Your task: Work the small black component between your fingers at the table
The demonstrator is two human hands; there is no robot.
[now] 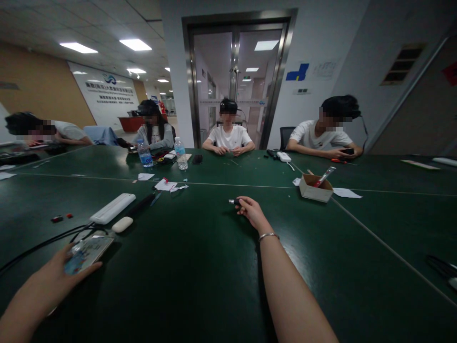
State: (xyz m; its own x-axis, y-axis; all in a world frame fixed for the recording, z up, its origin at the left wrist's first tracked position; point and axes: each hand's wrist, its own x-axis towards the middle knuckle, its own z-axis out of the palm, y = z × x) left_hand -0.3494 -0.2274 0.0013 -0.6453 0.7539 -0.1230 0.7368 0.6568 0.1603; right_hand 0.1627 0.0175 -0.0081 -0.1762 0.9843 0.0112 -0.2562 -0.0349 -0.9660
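Note:
My left hand (50,278) is at the lower left, its thumb and fingers around the edges of a phone in a patterned case (89,253), which is tilted over the table. Farther forward, near the middle, my right hand (251,212) pinches a small black stick with a silvery metal end (233,202). That metal end points left. The fingers partly hide the black part, and I cannot tell its exact kind. A rounded white object (122,224) lies just beyond the phone.
The green table (200,267) has seams across it. A white power strip (113,208) with black cables lies at left. Torn paper (165,185) and water bottles (181,153) stand farther back; a small cardboard box (316,192) is at right. Several people sit opposite.

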